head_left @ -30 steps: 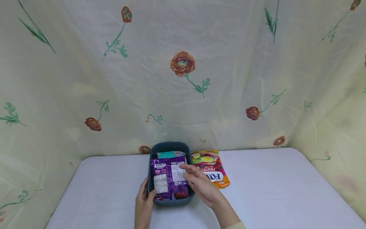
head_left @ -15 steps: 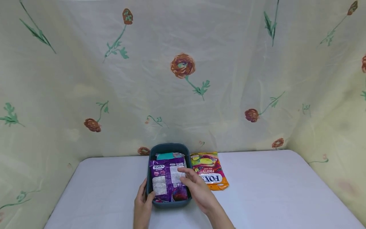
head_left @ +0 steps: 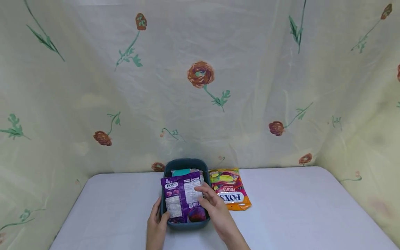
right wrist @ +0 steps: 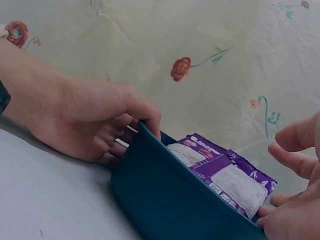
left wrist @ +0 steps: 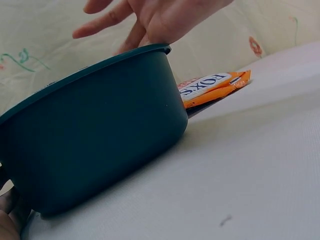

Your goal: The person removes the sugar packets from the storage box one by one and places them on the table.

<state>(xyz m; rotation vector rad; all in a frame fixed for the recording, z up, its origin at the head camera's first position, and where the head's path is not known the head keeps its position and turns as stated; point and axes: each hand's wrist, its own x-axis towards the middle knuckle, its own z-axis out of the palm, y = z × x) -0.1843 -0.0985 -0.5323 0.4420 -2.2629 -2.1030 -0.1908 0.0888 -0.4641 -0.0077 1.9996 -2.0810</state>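
A dark teal plastic bin (head_left: pixel 187 226) stands on the table, filled with candy bags. On top lies a purple Fox's candy bag (head_left: pixel 187 205), back side up, its upper left corner overlapping the left rim. Behind it shows part of a turquoise packet (head_left: pixel 180 172). My left hand (head_left: pixel 157 222) grips the bin's left wall, with the thumb over the rim and the fingers outside. My right hand (head_left: pixel 218 210) is at the right rim with loosely bent, spread fingers. In the right wrist view its lower fingers are right at the bag's edge, while the upper ones are held apart above.
An orange and red Fox's Fruits candy bag (head_left: pixel 231 187) lies flat on the table, close against the bin's right side. The white-covered table (head_left: pixel 297 208) ends at the back by a hanging flowered curtain (head_left: pixel 243 104).
The purple bag has shifted slightly to the left in the bin and tilted. My right hand has moved slightly; the left hand keeps its grip on the bin. The head view has tilted a little.
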